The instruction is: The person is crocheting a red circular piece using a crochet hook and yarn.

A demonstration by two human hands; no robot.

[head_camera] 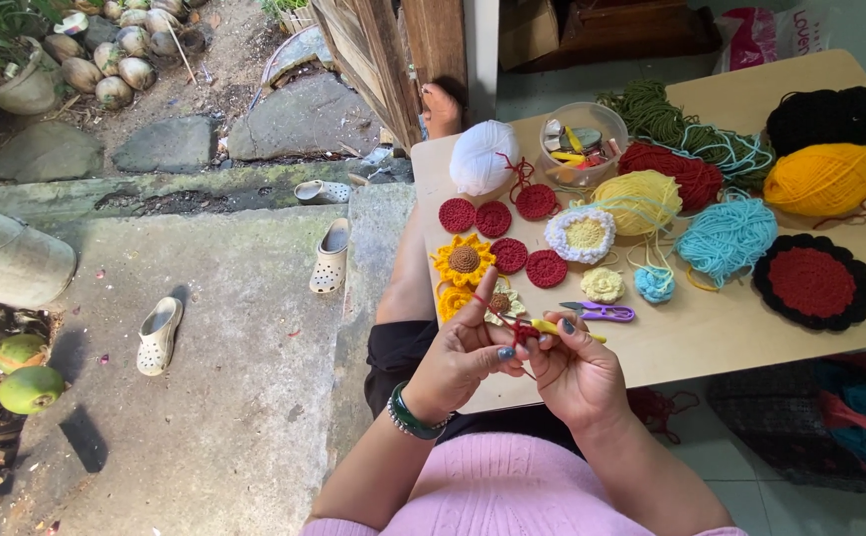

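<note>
My left hand pinches a small piece of red crochet work, with a strand of red yarn running over its raised forefinger. My right hand holds a yellow crochet hook whose tip is in the red piece. Both hands hover over the near edge of a low wooden table. A purple yarn snipper lies just beyond my right hand. Several small red crochet circles and a yellow sunflower piece lie near my left hand.
Yarn balls fill the table: white, yellow, light blue, orange, black, red. A clear tub of notions and a red-and-black round mat sit there. White clogs lie on the concrete at left.
</note>
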